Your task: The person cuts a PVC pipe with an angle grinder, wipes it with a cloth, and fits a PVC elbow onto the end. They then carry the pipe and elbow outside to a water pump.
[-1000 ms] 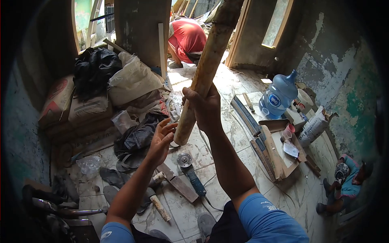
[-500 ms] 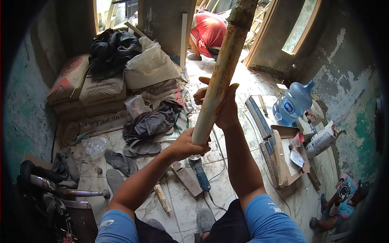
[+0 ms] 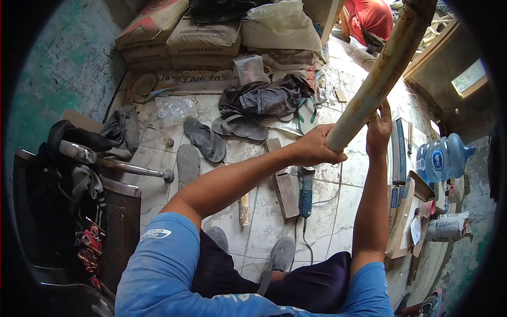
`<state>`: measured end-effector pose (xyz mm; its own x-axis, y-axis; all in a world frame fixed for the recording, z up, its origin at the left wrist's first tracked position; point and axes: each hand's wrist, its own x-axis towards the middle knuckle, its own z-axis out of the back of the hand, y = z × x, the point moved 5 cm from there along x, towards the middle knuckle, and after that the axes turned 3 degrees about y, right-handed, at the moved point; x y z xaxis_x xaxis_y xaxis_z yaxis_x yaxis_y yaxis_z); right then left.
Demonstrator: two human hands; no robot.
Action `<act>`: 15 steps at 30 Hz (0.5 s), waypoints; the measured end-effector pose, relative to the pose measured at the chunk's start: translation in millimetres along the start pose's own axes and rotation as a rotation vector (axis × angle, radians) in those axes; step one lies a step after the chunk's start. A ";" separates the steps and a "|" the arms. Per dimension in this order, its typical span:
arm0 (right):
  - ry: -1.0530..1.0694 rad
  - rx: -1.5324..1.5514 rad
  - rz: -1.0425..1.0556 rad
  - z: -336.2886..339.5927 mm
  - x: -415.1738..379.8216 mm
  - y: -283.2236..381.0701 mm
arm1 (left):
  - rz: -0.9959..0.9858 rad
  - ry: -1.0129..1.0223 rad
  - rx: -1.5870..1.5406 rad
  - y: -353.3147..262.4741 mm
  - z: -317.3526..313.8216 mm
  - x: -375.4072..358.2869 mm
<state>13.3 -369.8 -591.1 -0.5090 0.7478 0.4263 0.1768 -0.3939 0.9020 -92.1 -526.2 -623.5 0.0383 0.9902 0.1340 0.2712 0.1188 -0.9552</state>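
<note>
A long, whitish pipe [image 3: 364, 100] with rusty brown stains slants up and away to the top right, its far end out of view. My left hand [image 3: 317, 145] is closed around its near end. Further along, my right hand [image 3: 379, 129] grips the pipe from beneath and the right, its fingers partly hidden behind it. Below my left hand, a blue corded power tool [image 3: 306, 194], apparently an angle grinder, lies on the tiles. A wooden block [image 3: 285, 193] is beside it, and a short stained stick-like piece [image 3: 244, 210] lies further left.
Cement sacks [image 3: 203, 39] are stacked at the back left. Sandals [image 3: 203, 138] and dark cloth [image 3: 269, 98] lie on the floor. A metal-framed chair [image 3: 124, 185] stands left. A blue water bottle [image 3: 443, 157] and boxes [image 3: 401, 216] are right. A person in red [image 3: 369, 18] bends beyond the doorway.
My view has turned left and downward. The pipe and both hands now appear further right in view, and the pipe leans more to the right. Both hands remain on it.
</note>
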 end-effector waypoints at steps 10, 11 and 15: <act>0.086 -0.506 -0.172 -44.8 -8.5 -97.5 | -0.017 -0.105 -0.099 15.9 47.5 -2.6; 0.177 -0.631 -0.220 -64.1 -17.9 -119.5 | -0.043 -0.131 -0.070 7.2 56.7 -9.3; 0.483 -0.901 0.135 -148.6 -45.5 -217.4 | -0.057 -0.281 0.035 -20.3 103.9 -45.0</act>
<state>-127.1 -397.7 -816.7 -0.8513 0.4514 0.2674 -0.3382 -0.8618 0.3781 -199.2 -565.6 -637.5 -0.2454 0.9627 0.1141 0.2317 0.1725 -0.9574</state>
